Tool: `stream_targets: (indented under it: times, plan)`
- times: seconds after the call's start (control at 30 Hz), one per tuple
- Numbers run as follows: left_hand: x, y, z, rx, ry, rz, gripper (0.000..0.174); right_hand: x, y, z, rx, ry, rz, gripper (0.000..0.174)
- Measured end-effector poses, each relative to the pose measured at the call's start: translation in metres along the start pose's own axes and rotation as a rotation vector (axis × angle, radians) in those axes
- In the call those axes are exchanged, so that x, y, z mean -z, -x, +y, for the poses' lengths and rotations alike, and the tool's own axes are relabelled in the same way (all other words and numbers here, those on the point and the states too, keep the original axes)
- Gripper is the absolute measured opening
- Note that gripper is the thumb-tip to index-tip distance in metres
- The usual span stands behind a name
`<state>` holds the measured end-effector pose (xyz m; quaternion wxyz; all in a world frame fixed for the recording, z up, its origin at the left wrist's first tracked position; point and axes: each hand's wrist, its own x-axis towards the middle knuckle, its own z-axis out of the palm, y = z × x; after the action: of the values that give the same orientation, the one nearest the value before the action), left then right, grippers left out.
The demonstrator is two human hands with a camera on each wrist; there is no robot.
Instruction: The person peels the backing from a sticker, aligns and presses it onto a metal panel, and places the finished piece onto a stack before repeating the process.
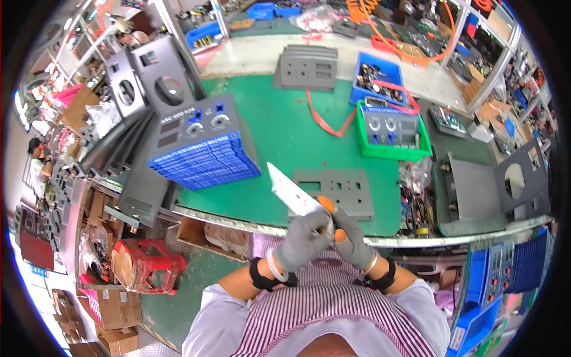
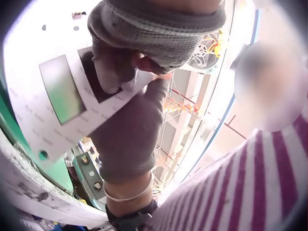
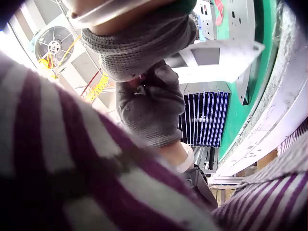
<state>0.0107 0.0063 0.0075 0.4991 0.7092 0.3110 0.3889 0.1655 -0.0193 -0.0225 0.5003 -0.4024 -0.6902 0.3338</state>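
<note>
Both hands wear grey gloves, with orange fingertips showing on the right. In front of the torso they meet at one end of a thin white-backed panel sticker (image 1: 291, 191). My left hand (image 1: 302, 239) pinches that end, and my right hand (image 1: 353, 243) pinches its corner close beside it. In the left wrist view the sticker (image 2: 43, 113) shows rectangular cutouts, small holes and faint repeated print on its backing. The fingers partly hide the pinched corner. Beneath the hands, a grey metal plate with cutouts (image 1: 351, 205) lies flat at the green mat's front edge.
Left on the green mat (image 1: 285, 131) stands a tall stack of blue-and-grey panels (image 1: 205, 157). Behind are more grey plates (image 1: 308, 66). At right sit a green tray (image 1: 395, 152), a blue bin of parts (image 1: 360, 80) and a bent grey housing (image 1: 479, 187). A red stool (image 1: 151, 265) is lower left.
</note>
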Motion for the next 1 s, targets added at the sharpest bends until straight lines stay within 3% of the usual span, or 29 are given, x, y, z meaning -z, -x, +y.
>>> stream_targets:
  times: [0.03,0.07,0.2,0.27,0.3,0.37,0.43,0.57,0.63,0.7,0.73,0.8,0.87,0.9,0.93,0.97,1.0]
  plan:
    - [0.001,-0.001,-0.003,-0.027,0.033,0.031,0.004,0.000,0.001,-0.002,-0.018,-0.069,-0.008,0.061]
    - [0.004,-0.001,-0.006,-0.033,0.035,0.039,0.005,-0.008,0.004,0.003,-0.059,-0.072,0.115,0.053]
    - [0.014,-0.001,-0.008,-0.058,-0.079,0.073,0.007,0.024,0.002,-0.003,-0.390,0.116,0.005,0.029]
    - [0.015,0.003,-0.009,-0.013,-0.131,0.123,0.008,0.035,-0.005,-0.013,-0.472,0.125,0.117,0.027]
    - [0.014,0.012,-0.041,0.005,-0.030,0.183,0.008,0.039,-0.007,-0.015,-0.514,0.127,0.173,0.026]
    - [0.023,0.017,-0.044,0.141,0.151,0.209,0.012,0.043,-0.010,0.000,-0.508,-0.202,0.421,0.029]
    - [0.037,0.020,-0.041,0.249,0.365,0.228,0.021,0.053,-0.014,-0.005,-0.584,-0.341,0.487,0.032]
    - [0.068,0.051,-0.080,0.330,0.190,0.327,0.017,0.065,-0.010,0.012,-0.573,-0.286,0.431,0.035]
    - [0.081,0.063,-0.082,0.451,0.034,0.390,0.009,0.057,-0.015,0.007,-0.563,-0.369,0.500,0.031]
    - [0.096,0.075,-0.064,0.619,-0.242,0.352,0.004,0.057,-0.017,0.009,-0.566,-0.335,0.510,0.030]
    - [0.110,0.095,-0.090,0.567,-0.491,0.288,0.011,0.058,-0.016,0.010,-0.582,-0.331,0.491,0.029]
    - [0.126,0.137,-0.124,0.605,-0.568,0.271,0.014,0.056,-0.015,0.011,-0.604,-0.330,0.468,0.028]
    - [0.137,0.166,-0.134,0.724,-0.486,0.230,0.012,0.060,-0.016,0.018,-0.585,-0.286,0.467,0.030]
    - [0.142,0.182,-0.142,0.799,-0.609,0.238,0.017,0.064,-0.017,0.022,-0.574,-0.255,0.459,0.031]
    - [0.154,0.203,-0.162,0.985,-0.694,0.188,0.020,0.063,-0.024,0.020,-0.470,-0.310,0.552,0.034]
    - [0.167,0.228,-0.181,1.099,-0.808,0.119,0.023,0.068,-0.025,0.018,-0.520,-0.401,0.641,0.034]
    - [0.179,0.237,-0.185,1.427,-0.703,0.093,0.032,0.072,-0.027,0.021,-0.475,-0.465,0.693,0.035]
